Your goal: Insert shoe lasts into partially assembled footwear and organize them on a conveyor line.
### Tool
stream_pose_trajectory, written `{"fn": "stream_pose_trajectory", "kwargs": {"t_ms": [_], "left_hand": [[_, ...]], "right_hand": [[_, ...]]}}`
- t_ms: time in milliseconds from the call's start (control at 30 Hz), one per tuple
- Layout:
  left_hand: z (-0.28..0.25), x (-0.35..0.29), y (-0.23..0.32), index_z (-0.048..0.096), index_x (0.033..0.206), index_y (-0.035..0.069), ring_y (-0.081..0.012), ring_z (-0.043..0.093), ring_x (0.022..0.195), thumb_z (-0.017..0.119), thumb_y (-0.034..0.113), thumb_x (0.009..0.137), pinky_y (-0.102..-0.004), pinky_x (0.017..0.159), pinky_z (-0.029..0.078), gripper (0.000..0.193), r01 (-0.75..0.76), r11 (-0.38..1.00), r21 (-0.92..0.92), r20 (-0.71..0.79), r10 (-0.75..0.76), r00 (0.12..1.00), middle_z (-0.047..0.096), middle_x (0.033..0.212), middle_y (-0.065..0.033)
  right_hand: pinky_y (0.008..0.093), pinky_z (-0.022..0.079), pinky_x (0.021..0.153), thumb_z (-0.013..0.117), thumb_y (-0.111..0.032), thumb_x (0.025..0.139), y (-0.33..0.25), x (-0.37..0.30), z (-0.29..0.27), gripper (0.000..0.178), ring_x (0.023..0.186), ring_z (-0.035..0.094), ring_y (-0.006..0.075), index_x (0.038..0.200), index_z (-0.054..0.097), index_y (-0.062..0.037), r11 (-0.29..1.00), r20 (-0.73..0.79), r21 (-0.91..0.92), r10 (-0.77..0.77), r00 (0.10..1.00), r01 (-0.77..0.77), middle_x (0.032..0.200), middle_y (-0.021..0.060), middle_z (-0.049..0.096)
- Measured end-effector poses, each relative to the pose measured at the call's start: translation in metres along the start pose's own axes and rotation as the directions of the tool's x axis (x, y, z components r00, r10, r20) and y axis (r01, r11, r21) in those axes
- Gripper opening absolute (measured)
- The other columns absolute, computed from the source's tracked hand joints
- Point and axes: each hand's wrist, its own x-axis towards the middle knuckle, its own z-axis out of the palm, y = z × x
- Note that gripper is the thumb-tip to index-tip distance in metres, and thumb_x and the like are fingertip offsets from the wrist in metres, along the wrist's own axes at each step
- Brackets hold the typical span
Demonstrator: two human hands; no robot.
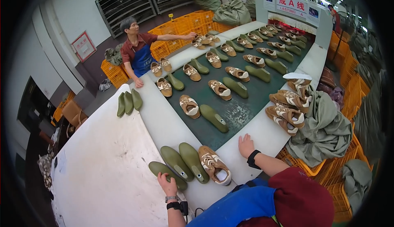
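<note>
My left hand [167,184] is closed over a green shoe last [155,167] at the near edge of the white table. Two more green lasts [176,161] lie right beside it, and to their right sits a brown sneaker with white stripes [214,165]. My right hand [246,145] is open, its fingers spread at the white ledge [230,149] beside the conveyor, holding nothing. Ahead of both hands, the dark green belt [242,114] carries rows of brown sneakers, many with a green last alongside. Closest on the belt are a sneaker [189,106] and a last [213,118].
Brown sneakers [286,114] are piled on the right ledge, next to a grey-green cloth [318,128] over orange crates [316,167]. Three lasts [128,102] stand on the far ledge's corner. Across the belt, a co-worker [137,48] in a blue apron reaches toward sneakers.
</note>
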Motion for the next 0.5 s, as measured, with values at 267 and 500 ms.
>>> {"fn": "stream_pose_trajectory", "kwargs": {"t_ms": [267, 500], "left_hand": [[-0.001, -0.002, 0.000, 0.052, 0.094, 0.002, -0.0382, 0.037, 0.115, 0.057, 0.005, 0.068, -0.0419, 0.099, 0.029, 0.027, -0.006, 0.998, 0.061, -0.010, 0.007, 1.000, 0.041, 0.120, -0.0238], [0.010, 0.010, 0.129, 0.051, 0.107, -0.001, -0.0373, 0.040, 0.112, 0.066, 0.015, 0.071, -0.0424, 0.097, 0.032, 0.042, -0.135, 0.918, 0.374, -0.060, 0.169, 0.984, 0.045, 0.117, -0.0232]], "right_hand": [[0.0409, 0.049, 0.074, 0.043, -0.012, 0.083, 0.015, 0.000, -0.006, 0.043, 0.105, 0.047, 0.0426, 0.124, 0.043, 0.0019, 0.991, -0.077, 0.013, -0.129, 0.989, 0.130, 0.120, 0.0378, 0.041], [0.0448, 0.048, 0.071, 0.044, -0.013, 0.083, 0.035, 0.016, 0.018, 0.039, 0.097, 0.052, 0.0431, 0.119, 0.047, 0.0022, 0.964, -0.092, 0.062, -0.251, 0.964, 0.258, 0.110, 0.0390, 0.047]]}}
